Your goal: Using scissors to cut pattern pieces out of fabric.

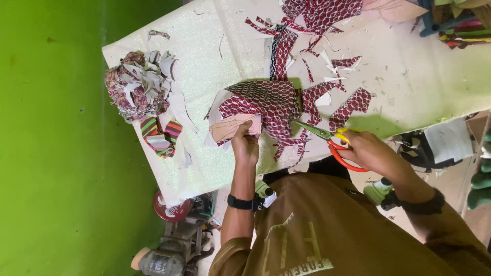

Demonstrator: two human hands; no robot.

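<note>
My left hand (pixel 246 144) grips the edge of a red and white patterned fabric piece (pixel 266 105) with a tan backing, holding it just above the white table (pixel 204 46). Orange-handled scissors (pixel 332 140) are in my right hand (pixel 369 152), their blades pointing left and touching the fabric's lower right edge. Cut red patterned shapes (pixel 350 106) lie beside the piece, just above the scissors.
A heap of fabric scraps (pixel 137 84) and a striped multicolour piece (pixel 161 135) lie at the table's left end. More red patterned fabric (pixel 319 15) lies at the far side. A green wall is on the left. A machine (pixel 169 245) stands below the table.
</note>
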